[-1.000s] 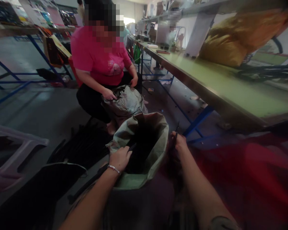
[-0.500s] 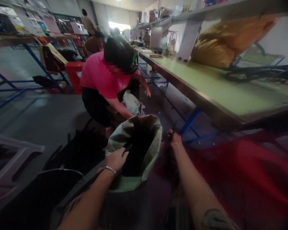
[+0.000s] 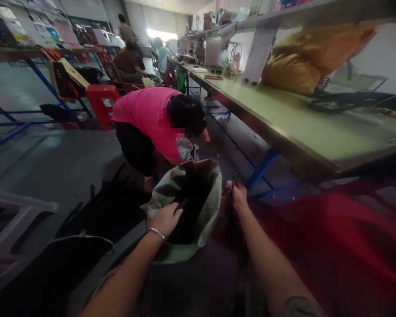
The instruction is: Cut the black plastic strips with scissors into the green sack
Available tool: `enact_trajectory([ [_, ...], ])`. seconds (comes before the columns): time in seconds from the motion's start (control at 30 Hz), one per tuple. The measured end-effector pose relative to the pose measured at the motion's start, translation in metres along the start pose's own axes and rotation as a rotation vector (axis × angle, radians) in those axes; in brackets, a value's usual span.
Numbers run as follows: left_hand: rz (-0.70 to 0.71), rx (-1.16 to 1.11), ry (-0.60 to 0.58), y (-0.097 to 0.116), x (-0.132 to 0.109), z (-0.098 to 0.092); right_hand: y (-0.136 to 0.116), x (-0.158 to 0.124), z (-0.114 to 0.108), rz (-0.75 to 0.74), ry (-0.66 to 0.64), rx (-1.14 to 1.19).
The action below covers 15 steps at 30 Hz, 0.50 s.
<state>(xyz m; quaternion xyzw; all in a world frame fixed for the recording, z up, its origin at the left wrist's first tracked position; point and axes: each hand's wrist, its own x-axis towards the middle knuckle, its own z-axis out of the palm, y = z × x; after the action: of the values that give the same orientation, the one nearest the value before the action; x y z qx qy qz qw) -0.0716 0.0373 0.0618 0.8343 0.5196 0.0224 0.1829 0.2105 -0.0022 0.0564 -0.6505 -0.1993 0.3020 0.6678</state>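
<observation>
**Two hands at an open woven sack on a workshop floor**

The person's left hand (image 3: 166, 219) lay at the mouth of a green and tan woven sack (image 3: 208, 198), which stood open on the floor, just in front of the person. Its inside was dark and full of black material. A thin black piece (image 3: 181, 204) came out just past the fingers, but I could not tell if the hand was grasping it. A silver bracelet (image 3: 156, 233) circled the left wrist. The right hand (image 3: 238, 197) was clenched just right of the sack and held upright a small black piece (image 3: 233, 181).

Farther away, a co-worker in a pink shirt (image 3: 145, 115) crouched and bent toward the far right, beside a second pale sack (image 3: 186, 149). A long green-topped workbench with blue metal legs (image 3: 284, 121) ran along the right. A red plastic stool (image 3: 100, 103) stood at far left. Posters (image 3: 42, 26) hung far left, but their writing was too small to read.
</observation>
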Motion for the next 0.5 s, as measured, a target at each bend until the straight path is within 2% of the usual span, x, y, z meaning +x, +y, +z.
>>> enact_trajectory([
  [0.1, 0.004, -0.023, -0.012, -0.007, -0.003, 0.002, -0.013, -0.022, 0.002, -0.204, -0.044, -0.078],
  [0.17, -0.013, -0.046, -0.027, -0.013, -0.006, 0.005, -0.018, -0.041, 0.008, -0.319, -0.154, -0.123],
  [0.2, -0.019, -0.062, -0.032, -0.015, -0.006, 0.006, -0.019, -0.050, 0.013, -0.327, -0.249, -0.134],
  [0.3, -0.018, -0.144, -0.021, -0.017, -0.006, 0.008, -0.011, -0.075, 0.030, -0.150, -0.627, -0.103],
  [0.37, -0.014, -0.226, -0.005, -0.015, -0.005, 0.008, 0.000, -0.085, 0.041, 0.005, -0.804, -0.053],
  [0.43, -0.015, -0.336, 0.010, -0.013, -0.002, 0.008, 0.013, -0.087, 0.049, 0.133, -0.854, -0.012],
  [0.5, -0.046, -0.474, 0.018, -0.012, 0.002, 0.009, 0.027, -0.082, 0.051, 0.262, -0.807, -0.012],
])
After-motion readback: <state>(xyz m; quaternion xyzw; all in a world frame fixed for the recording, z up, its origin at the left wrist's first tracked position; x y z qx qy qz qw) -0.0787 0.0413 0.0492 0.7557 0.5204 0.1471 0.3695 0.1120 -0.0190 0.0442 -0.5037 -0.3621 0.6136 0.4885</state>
